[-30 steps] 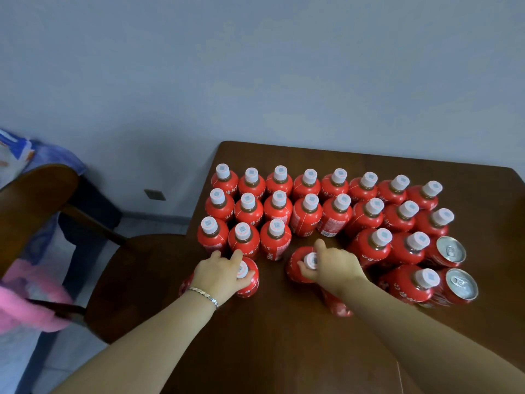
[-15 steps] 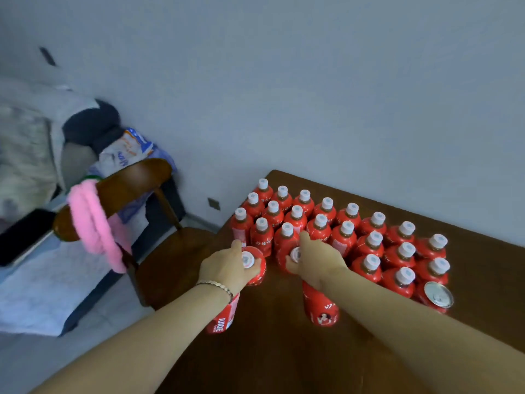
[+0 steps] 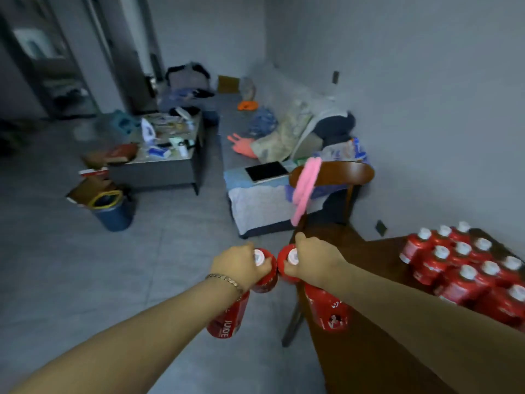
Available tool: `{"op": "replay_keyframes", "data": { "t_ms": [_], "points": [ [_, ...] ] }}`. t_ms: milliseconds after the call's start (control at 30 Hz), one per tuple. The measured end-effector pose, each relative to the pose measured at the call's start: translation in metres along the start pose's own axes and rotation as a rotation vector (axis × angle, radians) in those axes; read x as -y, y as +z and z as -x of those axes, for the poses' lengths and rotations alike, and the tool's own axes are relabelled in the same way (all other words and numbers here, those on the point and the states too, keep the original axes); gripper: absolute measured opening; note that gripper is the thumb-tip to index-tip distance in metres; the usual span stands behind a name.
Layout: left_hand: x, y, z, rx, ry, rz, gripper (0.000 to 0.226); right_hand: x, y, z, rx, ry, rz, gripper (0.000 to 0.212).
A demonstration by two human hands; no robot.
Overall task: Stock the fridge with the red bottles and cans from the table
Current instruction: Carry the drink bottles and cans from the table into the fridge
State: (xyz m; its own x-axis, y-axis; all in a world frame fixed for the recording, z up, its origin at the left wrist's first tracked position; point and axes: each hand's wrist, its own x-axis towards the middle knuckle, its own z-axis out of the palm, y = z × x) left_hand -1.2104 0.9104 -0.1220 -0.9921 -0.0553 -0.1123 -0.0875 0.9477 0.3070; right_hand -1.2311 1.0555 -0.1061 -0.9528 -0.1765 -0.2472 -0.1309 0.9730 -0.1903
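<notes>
Over the grey floor [image 3: 113,280] beside the dark wooden table [image 3: 355,365], your left hand [image 3: 241,268] and right hand [image 3: 315,263] each hold two red white-capped juice bottles [image 3: 326,311], fingers curled round necks; likely heavy, slick: clamp beneath caps.

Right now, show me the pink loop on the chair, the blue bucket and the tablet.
pink loop [image 3: 305,186]: head view, its middle stretch.
blue bucket [image 3: 113,216]: head view, its front wall.
tablet [image 3: 265,171]: head view, centre of its dark screen.

dim grey room: tiled floor [image 3: 85,265] lower left, cluttered low table [image 3: 153,173] centre left, daybed [image 3: 255,206] strewn with clothes along the pale wall [image 3: 426,109], wooden chair [image 3: 341,173] right of centre.
</notes>
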Motion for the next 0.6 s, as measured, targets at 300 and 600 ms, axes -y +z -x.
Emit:
{"op": "replay_keyframes", "data": {
  "t_ms": [300,600],
  "points": [
    [0.254,-0.085,0.178,-0.271,-0.542,0.030,0.036,0.302,0.051,0.068,0.013,-0.580,0.041,0.048],
    [0.462,-0.149,0.426,-0.447,-1.036,0.028,0.038,0.592,0.133,0.227,0.195,-1.016,0.041,0.050]
  ]
}}
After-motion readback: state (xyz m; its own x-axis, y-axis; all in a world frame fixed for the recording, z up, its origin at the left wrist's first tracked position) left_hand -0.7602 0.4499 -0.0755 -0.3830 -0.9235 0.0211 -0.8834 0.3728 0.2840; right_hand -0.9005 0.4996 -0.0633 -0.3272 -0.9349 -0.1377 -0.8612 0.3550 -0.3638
